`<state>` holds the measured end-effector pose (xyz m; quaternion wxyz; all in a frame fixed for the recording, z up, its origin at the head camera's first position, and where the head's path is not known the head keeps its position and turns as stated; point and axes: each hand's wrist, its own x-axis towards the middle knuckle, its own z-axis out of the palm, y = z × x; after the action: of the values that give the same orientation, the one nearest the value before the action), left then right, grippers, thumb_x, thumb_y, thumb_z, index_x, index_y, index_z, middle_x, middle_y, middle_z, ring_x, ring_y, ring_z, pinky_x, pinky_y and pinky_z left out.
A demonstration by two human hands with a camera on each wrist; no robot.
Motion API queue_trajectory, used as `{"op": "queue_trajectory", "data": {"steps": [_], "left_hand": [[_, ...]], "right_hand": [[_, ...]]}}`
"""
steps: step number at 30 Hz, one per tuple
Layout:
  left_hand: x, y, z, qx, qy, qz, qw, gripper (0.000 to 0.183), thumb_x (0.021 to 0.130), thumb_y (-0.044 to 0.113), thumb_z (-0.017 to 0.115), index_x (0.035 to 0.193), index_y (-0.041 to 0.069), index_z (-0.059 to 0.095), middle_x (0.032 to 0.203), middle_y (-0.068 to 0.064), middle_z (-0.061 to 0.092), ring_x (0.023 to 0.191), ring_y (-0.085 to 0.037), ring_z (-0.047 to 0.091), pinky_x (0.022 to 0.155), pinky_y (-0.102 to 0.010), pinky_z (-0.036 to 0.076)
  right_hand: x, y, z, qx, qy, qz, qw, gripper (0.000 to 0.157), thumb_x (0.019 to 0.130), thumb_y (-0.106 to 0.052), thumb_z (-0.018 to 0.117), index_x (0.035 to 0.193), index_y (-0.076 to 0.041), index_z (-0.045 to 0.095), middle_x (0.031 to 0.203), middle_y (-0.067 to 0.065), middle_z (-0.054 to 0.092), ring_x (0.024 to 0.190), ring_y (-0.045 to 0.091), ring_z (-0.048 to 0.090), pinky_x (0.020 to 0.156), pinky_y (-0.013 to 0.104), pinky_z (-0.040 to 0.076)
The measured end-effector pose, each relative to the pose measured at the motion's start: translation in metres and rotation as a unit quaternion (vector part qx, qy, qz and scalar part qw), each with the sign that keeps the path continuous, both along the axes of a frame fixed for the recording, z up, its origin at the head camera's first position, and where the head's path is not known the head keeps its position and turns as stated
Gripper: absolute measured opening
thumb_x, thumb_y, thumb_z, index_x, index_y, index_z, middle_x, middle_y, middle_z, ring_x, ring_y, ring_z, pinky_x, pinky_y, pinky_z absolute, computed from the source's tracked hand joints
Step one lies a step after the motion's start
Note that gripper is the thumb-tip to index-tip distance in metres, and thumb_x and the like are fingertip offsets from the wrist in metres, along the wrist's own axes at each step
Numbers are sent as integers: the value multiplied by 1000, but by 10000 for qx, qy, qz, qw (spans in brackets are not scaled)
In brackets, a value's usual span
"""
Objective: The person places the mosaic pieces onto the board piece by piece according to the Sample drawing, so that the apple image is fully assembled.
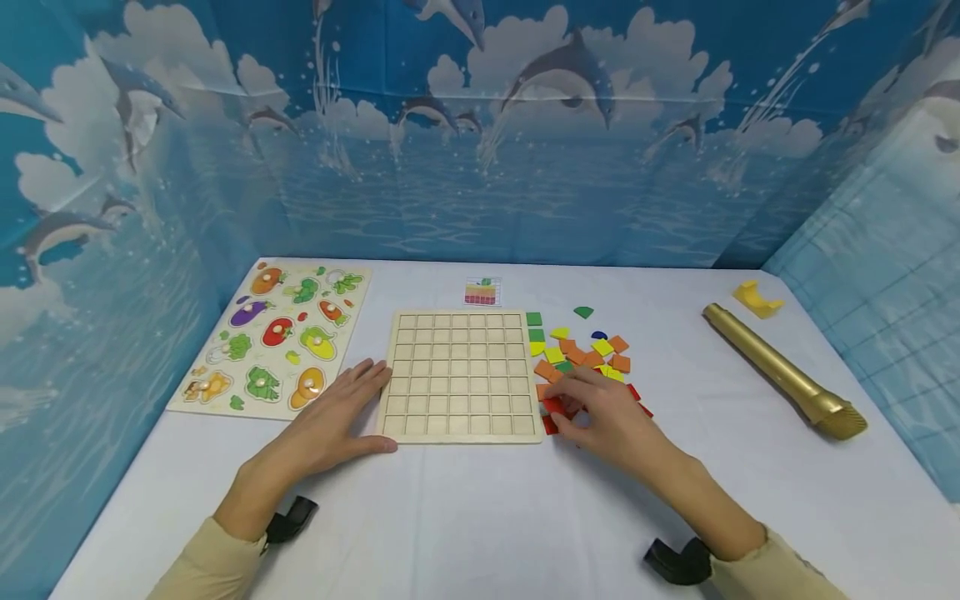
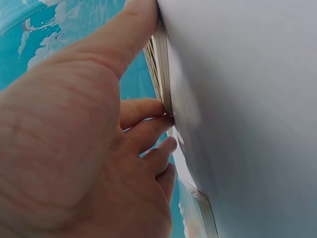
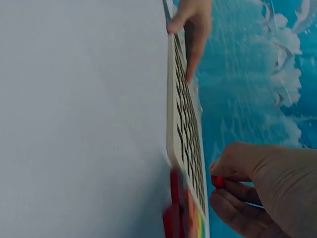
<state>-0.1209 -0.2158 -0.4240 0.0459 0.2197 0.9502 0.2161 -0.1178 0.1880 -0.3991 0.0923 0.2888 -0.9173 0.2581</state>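
Note:
A wooden grid board lies flat on the white table with bare square slots. My left hand rests at its left side, fingers extended, the fingertips and thumb touching its edge. At the board's right side, my right hand pinches a small red square tile between thumb and fingers. Loose tiles in orange, yellow, green and red lie around and under that hand, among them an orange tile and a green tile. Part of the pile is hidden by the hand.
A small picture card lies behind the board. To the left is a vegetable knob puzzle. A gold microphone and a yellow curved piece lie at the right. A dolphin-print curtain stands behind the table.

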Motion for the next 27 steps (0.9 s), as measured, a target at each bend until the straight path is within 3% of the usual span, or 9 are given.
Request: {"op": "queue_trajectory", "data": {"steps": [8,18,27], "left_hand": [[-4,1,1,28,-60,-24,10000,103,84,48,87,164,8,37,173,-10,31,162,-38,22,129,-60,22],[-4,-2,1,65,-90,16,9999,102,84,48,87,164,9,38,173,-10,32,161,-38,23,129,-61,24],[-2,-1,-1,177,-72,-7,9998,102,84,47,88,164,8,37,172,-10,33,161,-38,24,128,-62,25]], "right_hand": [[-1,-66,-5,-89,-52,329,9994,27,82,-14,90,107,-13,78,101,-2,71,85,12,62,72,18,57],[-9,-148,-12,-416,-227,460,9978,15,89,-6,80,103,-9,78,94,0,70,79,11,61,71,18,54],[-7,-186,-19,-349,-269,704,9965,12,89,-5,81,100,-8,77,90,0,69,77,7,57,68,12,46]]}}
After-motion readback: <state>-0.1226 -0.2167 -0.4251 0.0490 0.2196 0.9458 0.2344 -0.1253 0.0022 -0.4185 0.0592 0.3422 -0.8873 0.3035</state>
